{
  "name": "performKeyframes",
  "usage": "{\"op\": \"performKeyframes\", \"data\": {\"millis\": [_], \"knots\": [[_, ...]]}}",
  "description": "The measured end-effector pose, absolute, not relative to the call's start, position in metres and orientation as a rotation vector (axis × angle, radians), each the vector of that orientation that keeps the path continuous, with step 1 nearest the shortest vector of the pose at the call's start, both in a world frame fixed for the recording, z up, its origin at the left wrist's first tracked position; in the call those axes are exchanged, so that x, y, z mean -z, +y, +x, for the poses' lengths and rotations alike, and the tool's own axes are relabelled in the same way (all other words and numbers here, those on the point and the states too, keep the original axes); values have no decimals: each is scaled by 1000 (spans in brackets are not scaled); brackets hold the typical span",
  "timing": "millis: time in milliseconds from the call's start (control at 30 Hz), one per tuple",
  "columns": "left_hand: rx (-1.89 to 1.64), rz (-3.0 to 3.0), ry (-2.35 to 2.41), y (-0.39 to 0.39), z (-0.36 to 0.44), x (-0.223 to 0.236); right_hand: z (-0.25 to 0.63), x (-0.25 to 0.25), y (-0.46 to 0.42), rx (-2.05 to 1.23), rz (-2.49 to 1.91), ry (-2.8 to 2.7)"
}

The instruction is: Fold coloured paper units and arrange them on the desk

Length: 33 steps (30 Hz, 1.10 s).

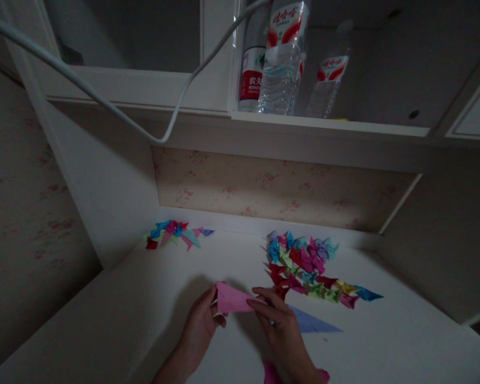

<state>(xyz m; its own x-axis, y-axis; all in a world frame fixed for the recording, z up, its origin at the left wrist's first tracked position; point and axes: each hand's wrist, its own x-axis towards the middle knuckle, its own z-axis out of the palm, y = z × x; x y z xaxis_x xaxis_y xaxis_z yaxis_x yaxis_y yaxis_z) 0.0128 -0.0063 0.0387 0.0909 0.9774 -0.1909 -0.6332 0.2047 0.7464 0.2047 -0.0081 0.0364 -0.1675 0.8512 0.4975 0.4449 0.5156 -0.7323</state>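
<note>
A folded piece of pink paper [236, 298], wide on the left and narrowing to the right, is held above the white desktop. My left hand [202, 317] grips its wide end between thumb and fingers. The narrow end is pinched by my right hand [278, 320], whose fingers cover the tip. Behind my right hand a flat blue-purple paper triangle [316, 321] lies on the desk, partly hidden. Under my right wrist some magenta paper [271, 373] shows at the bottom edge, mostly covered.
Many small folded paper pieces [296, 258] in mixed colours crowd the back right of the desk [144, 330]. A smaller colourful paper pile [170, 232] sits at the back left. Overhead, a shelf holds plastic bottles [282, 69], and a white cable [160, 140] hangs in front.
</note>
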Motion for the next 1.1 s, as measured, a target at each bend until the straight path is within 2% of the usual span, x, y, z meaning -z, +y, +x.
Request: {"op": "performKeyframes", "data": {"millis": [167,433,800,1100], "knots": [[-1290,627,771,-8,12,-41,211,-42,-8,-374,-1079,-1880],[-1238,713,842,-9,15,-38,225,-42,-16,-376,-1121,-1899],[-1205,834,904,-7,20,-25,251,-51,-37,-821,-1249,-1738],[-1143,794,850,-9,21,-16,265,-37,-44,-826,-1316,-1591]]}}
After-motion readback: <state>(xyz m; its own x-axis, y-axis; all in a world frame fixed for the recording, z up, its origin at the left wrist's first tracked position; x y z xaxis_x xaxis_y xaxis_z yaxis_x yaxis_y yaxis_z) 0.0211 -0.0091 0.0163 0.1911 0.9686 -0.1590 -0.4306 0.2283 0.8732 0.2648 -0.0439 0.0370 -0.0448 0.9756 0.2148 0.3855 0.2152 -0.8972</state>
